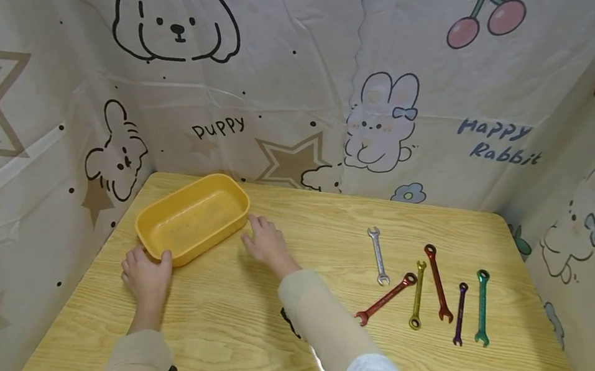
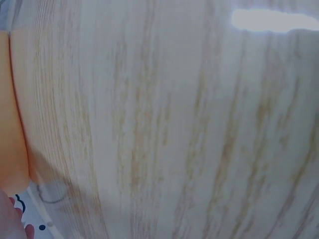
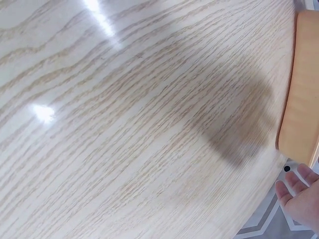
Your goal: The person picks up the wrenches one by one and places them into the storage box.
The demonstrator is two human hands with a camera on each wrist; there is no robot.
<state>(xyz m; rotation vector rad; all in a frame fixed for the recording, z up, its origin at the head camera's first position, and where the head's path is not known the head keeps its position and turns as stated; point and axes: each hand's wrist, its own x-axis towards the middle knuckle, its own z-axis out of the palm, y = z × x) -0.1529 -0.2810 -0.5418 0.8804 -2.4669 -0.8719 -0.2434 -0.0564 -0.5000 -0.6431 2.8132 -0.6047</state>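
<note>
A yellow rectangular plastic bin [image 1: 194,244] stands at an angle on the left of the table, and nothing shows inside it. My left hand [image 1: 146,278] is at the bin's near corner, thumb and fingers spread against its outer side. Beyond the right side of the bin, my right hand [image 1: 267,245] reaches toward its far right end with fingers extended. In the right wrist view, the fingers of that hand [image 3: 301,196] are beside the bin's wall [image 3: 301,89]. Only a little of the left hand [image 2: 15,224] appears in the left wrist view, below the bin's side [image 2: 11,124].
Several wrenches lie on the right of the table: a silver one [image 1: 378,256], a red one [image 1: 386,299], a yellow one [image 1: 418,295], a darker red one [image 1: 439,284], a purple one [image 1: 460,313] and a green one [image 1: 482,307]. Printed cloth surrounds the wooden table [image 1: 232,340].
</note>
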